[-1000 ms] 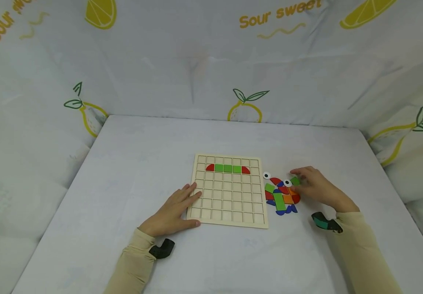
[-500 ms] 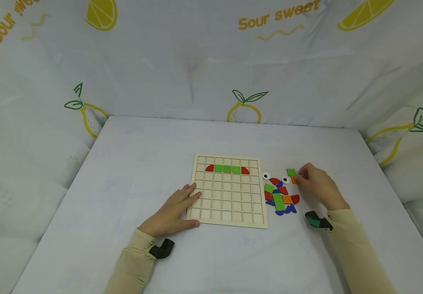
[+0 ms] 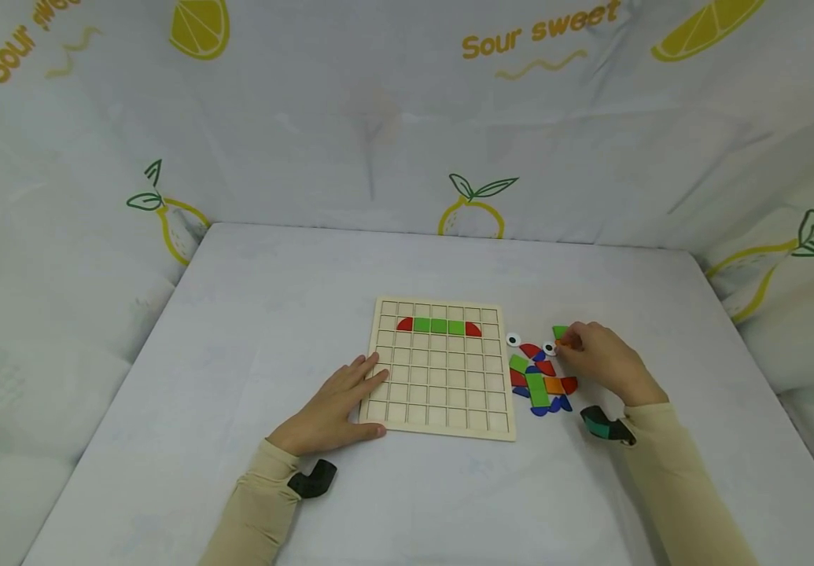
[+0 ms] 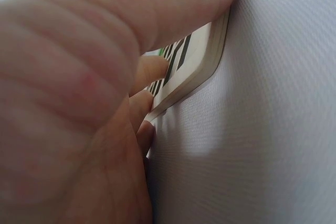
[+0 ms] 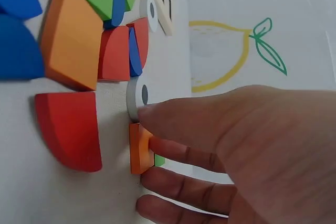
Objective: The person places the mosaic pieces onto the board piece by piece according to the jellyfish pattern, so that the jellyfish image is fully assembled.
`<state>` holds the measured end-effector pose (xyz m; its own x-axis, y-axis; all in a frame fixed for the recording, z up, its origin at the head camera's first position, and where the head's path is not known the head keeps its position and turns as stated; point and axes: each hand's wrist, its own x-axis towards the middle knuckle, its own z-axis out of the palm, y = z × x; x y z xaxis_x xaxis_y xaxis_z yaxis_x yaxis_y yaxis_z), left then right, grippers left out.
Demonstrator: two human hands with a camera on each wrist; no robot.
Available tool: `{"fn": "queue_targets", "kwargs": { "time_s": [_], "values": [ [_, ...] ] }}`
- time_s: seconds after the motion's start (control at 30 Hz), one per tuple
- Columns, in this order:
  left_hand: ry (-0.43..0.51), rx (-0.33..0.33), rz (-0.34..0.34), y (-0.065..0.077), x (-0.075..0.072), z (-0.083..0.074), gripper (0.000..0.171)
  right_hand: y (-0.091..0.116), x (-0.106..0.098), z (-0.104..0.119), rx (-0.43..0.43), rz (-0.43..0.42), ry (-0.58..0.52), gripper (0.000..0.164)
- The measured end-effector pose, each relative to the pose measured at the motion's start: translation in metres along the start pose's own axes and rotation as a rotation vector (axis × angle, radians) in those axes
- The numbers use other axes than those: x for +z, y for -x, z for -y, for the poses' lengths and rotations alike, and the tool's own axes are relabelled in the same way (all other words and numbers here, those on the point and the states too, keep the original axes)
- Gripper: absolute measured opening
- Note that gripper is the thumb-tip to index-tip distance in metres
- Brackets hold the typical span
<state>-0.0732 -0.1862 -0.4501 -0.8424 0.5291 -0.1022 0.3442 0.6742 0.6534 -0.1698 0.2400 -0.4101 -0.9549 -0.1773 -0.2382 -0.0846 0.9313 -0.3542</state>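
Observation:
My left hand [image 3: 332, 409] lies with spread fingers on the left edge of a pale wooden grid board [image 3: 438, 424]; in the left wrist view its thumb [image 4: 184, 3] runs along the board's near edge. A row of red quarter-round and green square blocks [image 3: 438, 325] sits in the board's upper cells. At the right, my right hand [image 3: 608, 360] pinches a small orange block [image 5: 137, 148] between thumb and fingers. The thumb tip is right at a white eye disc [image 5: 135, 98]. Behind the orange block a green square [image 3: 560, 331] lies partly hidden.
Several loose blocks lie right of the board: a green rectangle [image 3: 537, 390], an orange square [image 3: 553, 385], a red quarter-round [image 5: 73, 129] and blue pieces [image 3: 539, 410]. A second eye disc [image 3: 513, 339] lies near the board's right edge. White cloth covers the table [image 3: 293, 275].
My right hand has moved left and closed in on the orange block, which came away from the pile with the green square shifted upward. My left hand has stayed put.

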Motion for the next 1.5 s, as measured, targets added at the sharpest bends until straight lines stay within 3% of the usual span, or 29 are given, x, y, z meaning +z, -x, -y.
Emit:
{"fn": "queue_targets", "kwargs": {
  "time_s": [0.47, 0.63, 0.73, 1.03, 1.23, 1.5],
  "values": [
    [-0.018, 0.006, 0.011, -0.002, 0.006, -0.003, 0.085, 0.008, -0.002, -0.013, -0.015, 0.018, -0.021, 0.024],
    [-0.023, 0.001, 0.021, -0.003, 0.008, -0.004, 0.086, 0.010, -0.009, -0.016, -0.021, 0.065, -0.068, 0.036],
    [-0.010, -0.004, 0.026, -0.002, 0.008, -0.006, 0.086, 0.013, -0.017, -0.015, -0.066, 0.072, -0.113, 0.041],
    [-0.001, -0.029, 0.019, -0.004, 0.012, -0.002, 0.086, 0.011, -0.036, 0.015, -0.286, -0.044, -0.192, 0.037],
    [-0.022, -0.042, 0.010, -0.002, 0.009, 0.000, 0.085, -0.002, -0.038, 0.041, -0.347, -0.019, -0.224, 0.038],
    [-0.018, -0.029, 0.009, -0.003, 0.004, -0.004, 0.084, -0.015, -0.025, 0.060, -0.336, 0.025, -0.262, 0.036]
  ]
}}
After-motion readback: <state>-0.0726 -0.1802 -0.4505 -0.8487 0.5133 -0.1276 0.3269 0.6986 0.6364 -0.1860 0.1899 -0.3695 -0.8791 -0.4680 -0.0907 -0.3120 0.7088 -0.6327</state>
